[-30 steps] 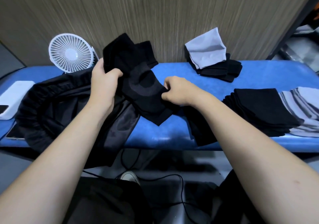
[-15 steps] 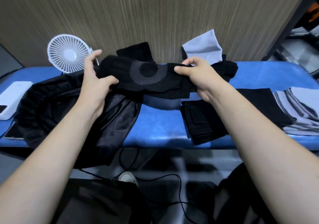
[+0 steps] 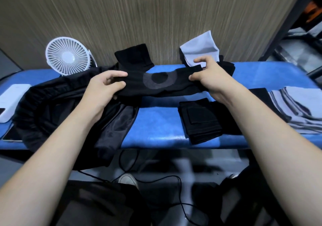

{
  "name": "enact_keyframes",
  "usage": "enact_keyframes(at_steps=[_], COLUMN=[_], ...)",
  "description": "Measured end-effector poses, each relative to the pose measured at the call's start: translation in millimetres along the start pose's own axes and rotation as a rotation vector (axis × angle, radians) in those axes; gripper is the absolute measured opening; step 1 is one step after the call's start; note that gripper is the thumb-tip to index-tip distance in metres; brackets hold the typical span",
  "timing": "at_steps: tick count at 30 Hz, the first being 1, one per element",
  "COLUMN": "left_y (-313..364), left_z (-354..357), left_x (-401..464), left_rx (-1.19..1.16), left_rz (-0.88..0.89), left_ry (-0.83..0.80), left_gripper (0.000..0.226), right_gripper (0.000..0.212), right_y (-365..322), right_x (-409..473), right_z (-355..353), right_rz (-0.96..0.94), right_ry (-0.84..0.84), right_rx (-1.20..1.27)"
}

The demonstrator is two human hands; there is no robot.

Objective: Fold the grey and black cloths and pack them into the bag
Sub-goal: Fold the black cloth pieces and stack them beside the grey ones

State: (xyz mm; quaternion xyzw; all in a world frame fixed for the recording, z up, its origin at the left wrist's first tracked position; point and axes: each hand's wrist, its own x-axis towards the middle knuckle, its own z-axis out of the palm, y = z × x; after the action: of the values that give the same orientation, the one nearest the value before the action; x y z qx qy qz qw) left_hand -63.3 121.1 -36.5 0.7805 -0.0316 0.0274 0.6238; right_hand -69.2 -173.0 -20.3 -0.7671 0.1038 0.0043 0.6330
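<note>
Stretched out flatter than half a second ago, the black cloth (image 3: 162, 83) now spans level between both hands above the middle of the blue padded table (image 3: 156, 121), its knitted surface showing a dark grey ring around a black disc; a second earlier it was bunched in a crumpled heap low over the front edge. At its left end the left hand (image 3: 102, 90) pinches it between thumb and curled fingers, and the right hand (image 3: 209, 77), which has moved out toward the far edge, grips the right end the same way. Slack and glossy, the black bag (image 3: 57, 110) lies on the left part of the table, with a satin-like panel drooping over the front edge. A folded stack of black cloths (image 3: 200, 119), square and matte, rests near the front edge just below the right forearm. Right of it, a layered pile of grey cloths (image 3: 299, 109) lies at the right end. At the far edge, a pale grey cloth (image 3: 200, 49) stands up on a dark heap, and another black cloth (image 3: 134, 55) rises behind the stretched one. A round white fan (image 3: 68, 58) with thin radial ribs stands at the far left, and a white rectangular device (image 3: 12, 98) lies at the left end.
</note>
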Motion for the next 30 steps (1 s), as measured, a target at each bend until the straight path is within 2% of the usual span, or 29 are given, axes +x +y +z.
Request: enact_keyframes(at_steps=[2, 5, 8, 14, 24, 30], left_y=[2.2, 4.2, 3.0, 3.6, 9.9, 7.7], left_z=[5.6, 10.7, 8.9, 8.0, 23.9, 30.2], left_x=[-4.5, -10.2, -11.7, -13.6, -18.5, -18.9], left_rx=[0.033, 0.062, 0.095, 0.107, -0.007, 0.025], left_rz=[-0.005, -0.033, -0.058, -0.023, 0.025, 0.053], left_ry=[-0.045, -0.124, -0.183, -0.164, -0.219, -0.254], left_gripper=[0.034, 0.044, 0.051, 0.050, 0.053, 0.060], right_gripper=[0.053, 0.040, 0.025, 0.021, 0.039, 0.043], right_y=[2.4, 2.5, 1.1, 1.5, -7.1, -7.7], right_x=[-2.6, -4.1, -4.6, -6.2, -19.4, -22.7], right_z=[-0.6, 1.7, 3.3, -1.3, 15.8, 44.2], right_rz=[-0.060, -0.092, -0.128, -0.100, -0.223, -0.297], right_ry=[0.015, -0.039, -0.022, -0.022, -0.128, -0.168], right_rx=[-0.234, -0.248, -0.293, -0.341, -0.217, -0.197])
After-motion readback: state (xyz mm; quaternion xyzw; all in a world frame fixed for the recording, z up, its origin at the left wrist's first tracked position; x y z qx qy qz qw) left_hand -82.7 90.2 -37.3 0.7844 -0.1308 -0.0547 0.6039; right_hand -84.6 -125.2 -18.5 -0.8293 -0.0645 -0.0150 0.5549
